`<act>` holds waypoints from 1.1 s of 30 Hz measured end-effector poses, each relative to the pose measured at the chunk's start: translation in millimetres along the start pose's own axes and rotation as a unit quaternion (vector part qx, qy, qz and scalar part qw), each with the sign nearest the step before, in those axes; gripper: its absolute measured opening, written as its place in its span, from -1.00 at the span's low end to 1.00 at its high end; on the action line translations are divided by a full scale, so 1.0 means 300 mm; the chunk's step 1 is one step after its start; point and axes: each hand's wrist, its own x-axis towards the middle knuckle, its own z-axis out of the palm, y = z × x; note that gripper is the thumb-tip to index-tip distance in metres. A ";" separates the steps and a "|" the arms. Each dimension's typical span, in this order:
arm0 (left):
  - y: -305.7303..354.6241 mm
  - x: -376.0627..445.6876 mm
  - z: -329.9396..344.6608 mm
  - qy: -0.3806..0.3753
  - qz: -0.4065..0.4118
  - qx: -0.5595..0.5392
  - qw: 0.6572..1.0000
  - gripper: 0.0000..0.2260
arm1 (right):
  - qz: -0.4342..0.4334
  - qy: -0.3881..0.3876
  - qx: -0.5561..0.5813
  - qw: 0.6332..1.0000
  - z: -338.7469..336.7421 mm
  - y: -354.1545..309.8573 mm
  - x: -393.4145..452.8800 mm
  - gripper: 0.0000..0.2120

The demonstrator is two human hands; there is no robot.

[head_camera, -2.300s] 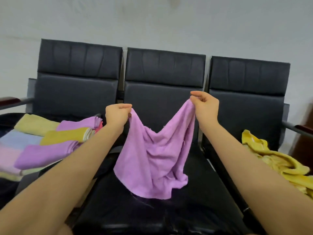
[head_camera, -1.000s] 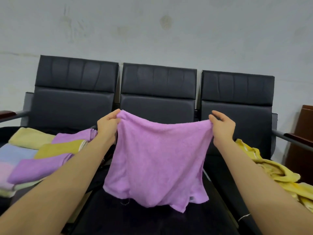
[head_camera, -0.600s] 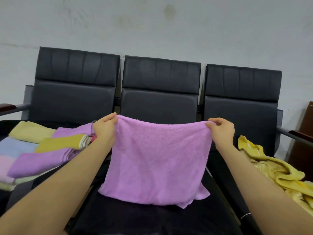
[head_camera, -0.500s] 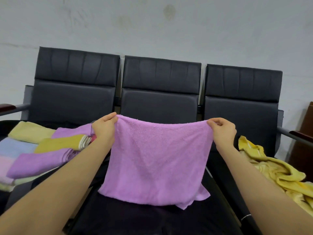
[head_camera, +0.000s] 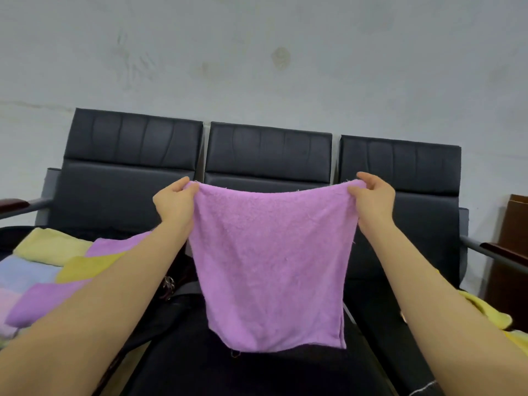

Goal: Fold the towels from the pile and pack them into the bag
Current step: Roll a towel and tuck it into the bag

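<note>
A purple towel hangs spread flat in the air above the middle seat. My left hand pinches its top left corner and my right hand pinches its top right corner. The lower edge dangles free, just above the black seat. Folded towels in yellow, blue, pink and purple lie on the left seat, partly behind my left forearm. A crumpled yellow towel pile shows at the right edge. A black strap with a metal clip lies between the left and middle seats; I cannot make out a whole bag.
Three joined black chairs stand against a pale wall. Armrests stick out at the far left and right. A brown wooden piece of furniture stands at the right edge.
Both hands have raised the purple towel, so its lower edge has come off the seat and hangs free. The camera has tilted upward.
</note>
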 end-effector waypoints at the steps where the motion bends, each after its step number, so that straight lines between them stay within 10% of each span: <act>1: 0.013 0.003 0.003 0.000 0.011 0.019 1.000 -0.75 | -0.013 0.002 -0.024 1.000 -0.004 -0.008 0.004 -0.60; 17: -0.020 -0.019 -0.069 -0.079 0.130 0.403 0.902 -0.87 | 0.005 0.051 -0.105 0.993 -0.047 0.108 -0.061 -0.88; 33: 0.062 0.018 -0.019 -0.118 0.129 0.358 0.917 -0.84 | -0.001 0.096 0.050 0.994 -0.034 0.011 -0.018 -0.88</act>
